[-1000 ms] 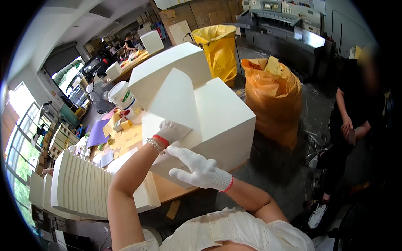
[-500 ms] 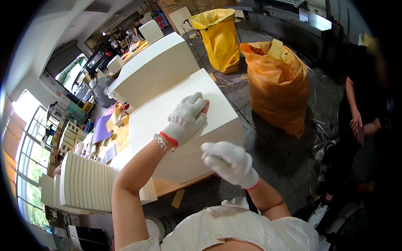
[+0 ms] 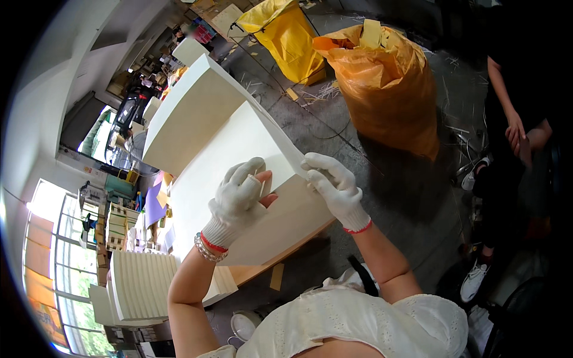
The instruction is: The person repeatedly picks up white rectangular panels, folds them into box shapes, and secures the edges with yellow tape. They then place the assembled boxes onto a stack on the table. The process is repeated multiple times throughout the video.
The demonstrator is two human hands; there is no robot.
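As two hands [image 3: 237,198] [image 3: 337,190] work one stack [image 3: 206,182], two bags [image 3: 289,43] [image 3: 388,98]

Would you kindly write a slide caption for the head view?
Gloved left hand and right hand at a white stack, orange bag beyond.

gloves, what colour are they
The gloves are white with red cuff edges, best seen in the head view.

So the front stack [image 3: 200,185] sits on the table [image 3: 286,255], with a taller stack [image 3: 188,110] right behind it and a pile of sheets [image 3: 143,283] off to its left. Left hand's [image 3: 239,194] over the near edge of the front stack, right hand's [image 3: 333,185] by its right corner. Past that, on the floor [image 3: 406,197], one bag [image 3: 385,98] stands right of another bag [image 3: 286,48], and there's a person [image 3: 513,131] further right.
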